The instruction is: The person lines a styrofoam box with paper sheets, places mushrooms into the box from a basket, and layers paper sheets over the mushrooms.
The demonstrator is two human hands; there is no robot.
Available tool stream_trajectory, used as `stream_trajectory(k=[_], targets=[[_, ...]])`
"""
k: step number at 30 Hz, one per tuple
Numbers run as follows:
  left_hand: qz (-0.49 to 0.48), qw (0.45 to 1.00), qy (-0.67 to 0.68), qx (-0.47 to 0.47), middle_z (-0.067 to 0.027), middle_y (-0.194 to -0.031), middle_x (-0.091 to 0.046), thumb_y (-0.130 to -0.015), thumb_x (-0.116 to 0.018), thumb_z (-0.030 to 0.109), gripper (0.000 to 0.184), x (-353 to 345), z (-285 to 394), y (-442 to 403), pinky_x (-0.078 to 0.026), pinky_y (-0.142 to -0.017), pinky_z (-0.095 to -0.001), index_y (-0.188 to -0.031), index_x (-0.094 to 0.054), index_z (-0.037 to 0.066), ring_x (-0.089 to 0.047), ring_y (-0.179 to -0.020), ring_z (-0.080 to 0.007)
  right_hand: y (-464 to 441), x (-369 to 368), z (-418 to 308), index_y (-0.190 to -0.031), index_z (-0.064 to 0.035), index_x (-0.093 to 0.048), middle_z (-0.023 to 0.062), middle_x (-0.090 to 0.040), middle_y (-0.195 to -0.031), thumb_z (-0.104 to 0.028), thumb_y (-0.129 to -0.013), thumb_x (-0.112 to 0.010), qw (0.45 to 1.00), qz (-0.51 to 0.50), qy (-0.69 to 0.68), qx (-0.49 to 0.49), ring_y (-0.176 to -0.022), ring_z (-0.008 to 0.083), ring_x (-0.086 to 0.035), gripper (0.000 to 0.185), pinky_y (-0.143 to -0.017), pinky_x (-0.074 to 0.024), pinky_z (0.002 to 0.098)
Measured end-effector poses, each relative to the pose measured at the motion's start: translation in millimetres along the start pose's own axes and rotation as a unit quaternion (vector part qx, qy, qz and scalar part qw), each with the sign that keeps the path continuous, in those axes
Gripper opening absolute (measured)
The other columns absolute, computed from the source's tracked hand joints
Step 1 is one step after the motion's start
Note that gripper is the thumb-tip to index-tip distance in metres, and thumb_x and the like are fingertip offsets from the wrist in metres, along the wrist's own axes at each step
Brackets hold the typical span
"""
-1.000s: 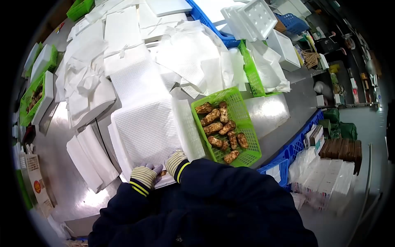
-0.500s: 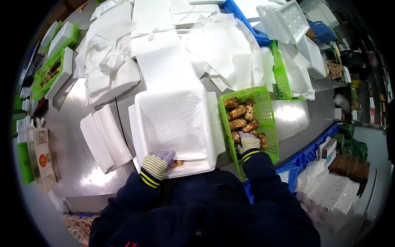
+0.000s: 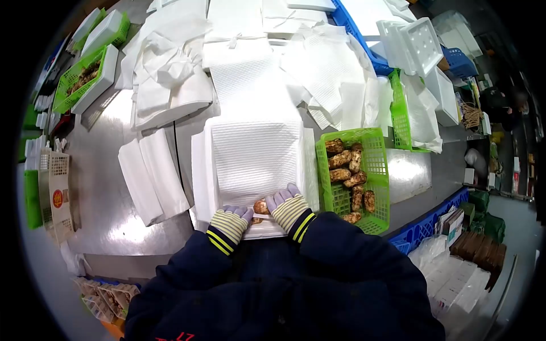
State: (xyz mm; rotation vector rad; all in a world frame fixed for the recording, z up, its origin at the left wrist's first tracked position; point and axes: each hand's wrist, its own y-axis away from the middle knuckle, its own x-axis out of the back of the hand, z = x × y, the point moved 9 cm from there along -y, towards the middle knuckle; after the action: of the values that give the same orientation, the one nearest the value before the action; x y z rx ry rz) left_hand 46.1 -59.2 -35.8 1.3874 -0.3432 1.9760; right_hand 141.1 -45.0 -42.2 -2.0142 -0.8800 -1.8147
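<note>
Mushroom (image 3: pixel 260 206) could bruise or scuff, I'd judge, if I press too hard w/ my left hand (image 3: pixel 232 220) or right hand (image 3: pixel 289 208); gloved feel is prob. dulled & room at the near end of the foam box (image 3: pixel 267 234) looks tight; the ribbed white sheet (image 3: pixel 256 159) lining it could crease, slip or tear if my fingers catch it, esp. w/ both hands this close; a second brown piece (image 3: pixel 256 220) shows just nearer to me, by the front wall, so one might get shoved against the other & lose skin; box may also slide or tip if I lean on that near rim, as it's close to the edge of the counter (image 3: pixel 102 227).

Left-hand fingers bend over the box's near-left part, can't tell if they're gripping; right-hand fingers bend too, tips just beside the mushroom, can't tell if they're closed on it or only resting.

Mushroom's inside the box, near end, btw my two hands; what shows is rounded, brown w/ paler patches, rest hidden; second piece is tan-brown, mostly covered; loose mushrooms (image 3: pixel 339 174) in the green basket (image 3: pixel 376 211) to the right look stubby, mottled dark brown & cream, lying at various angles.
</note>
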Motion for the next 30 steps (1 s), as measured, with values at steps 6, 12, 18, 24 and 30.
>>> stream_trajectory(k=[6,12,18,24,30], targets=[[0.027,0.988,0.129,0.083,-0.0151,-0.097,-0.062,-0.084,-0.057,0.026,0.035,21.2,-4.4,-19.6,-0.047,-0.073,-0.0417,-0.113,-0.055,0.006,-0.059,-0.084,-0.0340,-6.4,41.4,11.2,-0.102,-0.0052,-0.058,0.0082,-0.062,-0.086,-0.015,-0.079,-0.050,0.984,-0.149,-0.101,0.000,-0.084,0.0223,-0.059,0.026,-0.083,-0.0423,0.0373],[-0.147,0.976,0.136,0.082,-0.0169,-0.093,-0.063,-0.084,-0.057,0.022,0.034,-23.6,-12.1,-33.3,-0.046,-0.074,-0.0439,-0.116,-0.051,0.011,-0.059,-0.087,-0.0358,-8.1,56.4,25.2,-0.094,-0.0056,-0.058,0.0106,-0.062,-0.081,-0.014,-0.077,-0.054,0.994,-0.080,-0.068,-0.013,-0.077,0.0276,-0.059,0.020,-0.073,-0.0455,0.0381],[-0.131,0.977,0.152,0.079,-0.0157,-0.088,-0.063,-0.084,-0.059,0.024,0.040,-32.0,-10.2,-30.8,-0.046,-0.070,-0.0437,-0.120,-0.048,0.014,-0.060,-0.082,-0.0357,2.4,-10.5,-3.6,-0.093,-0.0078,-0.058,0.0072,-0.060,-0.086,-0.020,-0.083,-0.046,1.000,0.010,0.001,-0.004,-0.086,0.0225,-0.055,0.019,-0.085,-0.0388,0.0421],[-0.088,0.985,0.144,0.034,-0.0178,-0.086,-0.062,-0.086,-0.055,0.026,0.046,-33.4,-4.7,-28.8,-0.046,-0.069,-0.0455,-0.125,-0.043,0.007,-0.060,-0.079,-0.0356,1.6,-0.9,3.1,-0.093,-0.0109,-0.057,0.0060,-0.061,-0.088,-0.020,-0.084,-0.047,0.995,-0.061,-0.079,0.026,-0.085,0.0233,-0.060,0.017,-0.080,-0.0448,0.0387],[-0.115,0.981,0.151,0.051,-0.0166,-0.088,-0.062,-0.085,-0.054,0.023,0.038,-28.4,-3.5,-30.9,-0.046,-0.071,-0.0434,-0.119,-0.049,0.006,-0.060,-0.081,-0.0353,-8.0,75.3,138.0,-0.120,-0.0018,-0.051,0.0190,-0.058,-0.100,-0.029,-0.074,-0.071,0.866,0.203,-0.326,-0.319,-0.098,0.0331,-0.055,0.058,-0.088,-0.0438,0.0417]])
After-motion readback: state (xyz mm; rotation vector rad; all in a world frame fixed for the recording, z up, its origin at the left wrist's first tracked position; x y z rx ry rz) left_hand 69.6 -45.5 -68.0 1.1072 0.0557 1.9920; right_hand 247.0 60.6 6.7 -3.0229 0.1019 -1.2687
